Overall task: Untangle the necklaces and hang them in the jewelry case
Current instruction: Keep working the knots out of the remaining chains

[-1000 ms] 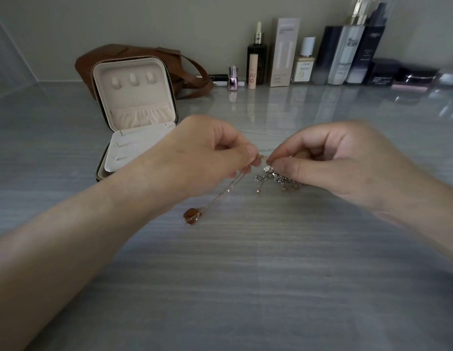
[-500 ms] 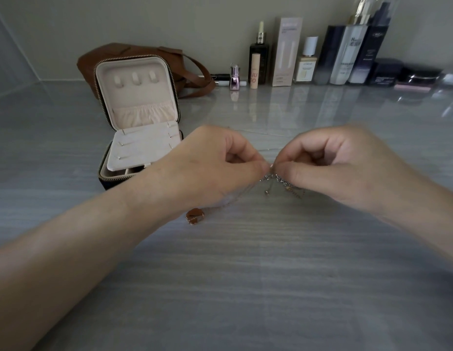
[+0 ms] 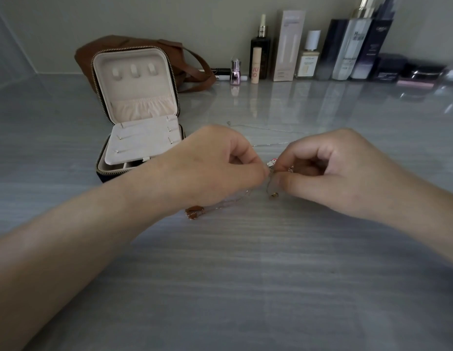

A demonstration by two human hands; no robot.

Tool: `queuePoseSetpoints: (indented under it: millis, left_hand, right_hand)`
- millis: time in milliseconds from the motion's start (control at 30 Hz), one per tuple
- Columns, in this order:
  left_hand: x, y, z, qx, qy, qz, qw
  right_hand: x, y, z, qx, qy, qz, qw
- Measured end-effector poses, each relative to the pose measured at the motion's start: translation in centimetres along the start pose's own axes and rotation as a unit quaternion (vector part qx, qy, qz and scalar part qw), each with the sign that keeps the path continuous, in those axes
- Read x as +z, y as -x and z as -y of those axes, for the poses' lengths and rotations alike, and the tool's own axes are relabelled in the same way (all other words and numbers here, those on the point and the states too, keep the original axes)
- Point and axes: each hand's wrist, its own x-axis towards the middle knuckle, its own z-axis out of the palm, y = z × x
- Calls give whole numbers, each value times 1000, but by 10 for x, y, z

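My left hand [image 3: 215, 163] and my right hand [image 3: 329, 171] meet fingertip to fingertip over the grey table, both pinching the tangled necklaces [image 3: 272, 169] between them. A rose-gold chain runs from under my left hand down to a brown pendant [image 3: 193, 214] lying on the table. A thin silver chain [image 3: 268, 129] trails on the table behind my hands. The open jewelry case [image 3: 139, 117] stands at the left behind my left wrist, its cream lid upright with three hooks and a gathered pocket.
A brown leather bag [image 3: 190, 64] lies behind the case. Cosmetic bottles and boxes [image 3: 309, 51] line the back wall to the right. The grey table [image 3: 245, 287] stretches bare toward me.
Both hands have sunk lower toward the table and kept pinching the tangle. The brown pendant now rests on the table closer under my left wrist.
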Motion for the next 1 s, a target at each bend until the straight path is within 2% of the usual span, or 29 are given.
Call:
queuePoseSetpoints:
  millis: [567, 767, 1000]
  left_hand:
    - [4, -3, 5, 13, -1, -16, 1000]
    - [3, -3, 4, 11, -4, -17, 1000]
    - [2, -4, 7, 24, -15, 1, 1000]
  right_hand:
    - [5, -3, 0, 25, 8, -21, 999]
    - [3, -2, 1, 33, 32, -5, 999]
    - [0, -1, 3, 40, 3, -2, 999]
